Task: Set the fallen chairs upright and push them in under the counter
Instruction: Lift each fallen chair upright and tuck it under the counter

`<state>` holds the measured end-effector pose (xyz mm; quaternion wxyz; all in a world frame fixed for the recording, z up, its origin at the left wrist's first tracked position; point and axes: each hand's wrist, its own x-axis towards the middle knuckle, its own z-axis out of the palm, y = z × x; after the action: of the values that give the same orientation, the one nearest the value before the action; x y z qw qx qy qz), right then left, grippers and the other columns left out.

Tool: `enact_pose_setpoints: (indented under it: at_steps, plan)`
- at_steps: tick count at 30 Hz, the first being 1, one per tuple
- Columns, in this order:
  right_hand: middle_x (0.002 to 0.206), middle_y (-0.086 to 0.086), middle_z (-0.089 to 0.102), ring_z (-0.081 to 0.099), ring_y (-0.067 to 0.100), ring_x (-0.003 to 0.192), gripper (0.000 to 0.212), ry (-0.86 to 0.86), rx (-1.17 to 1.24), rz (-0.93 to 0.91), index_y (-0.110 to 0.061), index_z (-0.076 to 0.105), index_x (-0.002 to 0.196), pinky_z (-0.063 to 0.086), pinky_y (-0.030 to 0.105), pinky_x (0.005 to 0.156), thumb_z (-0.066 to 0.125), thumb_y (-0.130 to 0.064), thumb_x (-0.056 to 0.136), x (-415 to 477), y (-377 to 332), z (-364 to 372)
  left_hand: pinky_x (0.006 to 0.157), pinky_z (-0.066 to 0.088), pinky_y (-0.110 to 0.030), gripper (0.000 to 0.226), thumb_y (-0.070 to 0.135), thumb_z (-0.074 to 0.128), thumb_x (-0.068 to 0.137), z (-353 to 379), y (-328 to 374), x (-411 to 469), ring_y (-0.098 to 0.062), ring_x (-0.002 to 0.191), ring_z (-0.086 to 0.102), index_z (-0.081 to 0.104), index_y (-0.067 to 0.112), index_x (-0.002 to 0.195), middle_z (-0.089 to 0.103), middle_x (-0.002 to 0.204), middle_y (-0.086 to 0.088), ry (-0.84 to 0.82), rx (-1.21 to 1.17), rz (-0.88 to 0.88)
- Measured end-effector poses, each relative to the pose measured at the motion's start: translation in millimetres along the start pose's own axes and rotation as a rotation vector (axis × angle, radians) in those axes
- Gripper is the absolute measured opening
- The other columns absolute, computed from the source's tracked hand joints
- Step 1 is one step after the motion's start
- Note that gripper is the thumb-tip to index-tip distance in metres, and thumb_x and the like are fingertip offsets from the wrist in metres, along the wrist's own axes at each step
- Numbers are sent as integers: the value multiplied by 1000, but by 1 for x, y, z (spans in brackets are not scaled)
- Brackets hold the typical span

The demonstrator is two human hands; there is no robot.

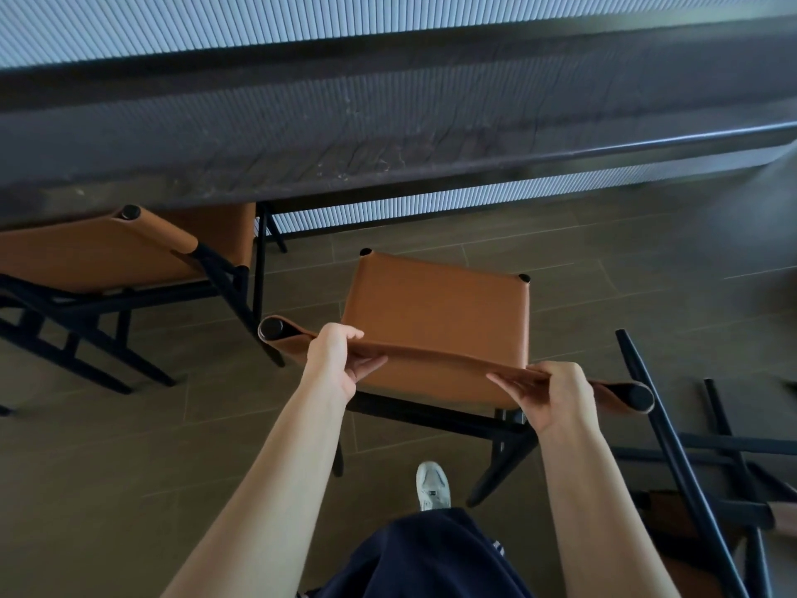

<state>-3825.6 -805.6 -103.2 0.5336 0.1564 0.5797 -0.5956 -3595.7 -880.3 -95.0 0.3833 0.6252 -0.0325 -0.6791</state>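
Your middle chair [435, 312] is tan, orange-brown leather on a black frame, with black round end caps. The left chair [99, 256] wears the same tan and black. The fallen chair [671, 446] shows you black legs. The desk [388, 135] is dark grey-brown with wood grain. The wall [302, 23] is pale blue-grey, finely ribbed vertically. The floor [129, 446] is olive-brown tile with thin joints. Your shoe [433, 485] is off-white, your trousers [431, 563] navy.

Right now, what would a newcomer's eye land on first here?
Centre frame, the left hand and right hand grip the backrest of an upright tan chair short of the dark counter. At lower right a fallen chair lies with black legs up; at left a second chair sits partly under the counter.
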Motion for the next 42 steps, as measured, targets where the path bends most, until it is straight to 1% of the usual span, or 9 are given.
enact_pose_setpoints:
  at_steps: [6, 10, 12, 16, 23, 27, 31, 36, 42]
  plan:
    - [98, 25, 54, 62, 50, 88, 16, 37, 10, -53, 1, 47, 89, 57, 60, 70, 40, 15, 85, 5, -20, 25, 55, 60, -48, 22, -10, 48, 84, 22, 24, 8, -45, 91, 65, 52, -4, 105, 58, 102, -25, -9, -49, 5]
    - [97, 28, 56, 63, 51, 96, 15, 44, 0, -45, -1, 47, 87, 58, 59, 69, 40, 13, 87, 12, -33, 41, 48, 58, -46, 17, -12, 47, 85, 38, 39, 11, -49, 95, 61, 50, -2, 98, 56, 102, -27, -19, -68, 6]
    - [98, 28, 56, 64, 50, 90, 15, 36, -4, -45, -1, 47, 85, 58, 58, 65, 41, 12, 87, 17, -43, 48, 47, 57, -45, 17, -12, 46, 86, 48, 47, 13, -51, 97, 60, 50, -2, 99, 56, 104, -29, -30, -67, 10]
    - [99, 24, 56, 64, 43, 77, 15, 8, -17, -52, -2, 48, 87, 58, 58, 66, 43, 12, 85, 25, -60, 63, 48, 58, -45, 17, -10, 45, 87, 66, 61, 14, -54, 96, 59, 49, -3, 102, 56, 110, -32, -53, -41, 19]
    - [100, 25, 56, 64, 45, 79, 17, 19, -27, -59, -1, 49, 84, 59, 57, 64, 42, 14, 82, 32, -77, 84, 49, 58, -47, 13, -11, 45, 86, 90, 78, 19, -54, 93, 58, 50, -4, 95, 56, 106, -32, -5, -84, -15]
    - [98, 26, 56, 63, 45, 80, 15, 41, -37, -64, 0, 49, 82, 59, 56, 62, 41, 12, 84, 35, -87, 96, 52, 54, -46, 11, -12, 42, 87, 104, 90, 25, -54, 103, 58, 50, -5, 91, 55, 108, -33, 17, -61, -49]
    - [89, 24, 56, 64, 42, 76, 12, 49, -60, -72, 2, 50, 84, 59, 56, 62, 42, 11, 86, 41, -102, 107, 59, 55, -47, 13, -14, 42, 85, 116, 102, 34, -52, 95, 60, 49, -4, 87, 56, 91, -26, 12, -42, -50]
    - [84, 18, 53, 62, 39, 68, 18, 11, -68, -142, 0, 49, 82, 59, 56, 62, 42, 17, 82, 47, -113, 136, 38, 53, -38, 23, -17, 43, 81, 126, 120, 43, -53, 85, 61, 49, -4, 100, 54, 98, -27, 34, -73, 30]
    - [80, 14, 49, 61, 35, 64, 22, -66, -87, -237, -4, 46, 73, 60, 52, 58, 43, 16, 82, 51, -114, 183, 40, 55, -38, 21, -16, 41, 82, 126, 156, 52, -55, 95, 60, 49, -4, 98, 52, 108, -31, 40, -108, 91]
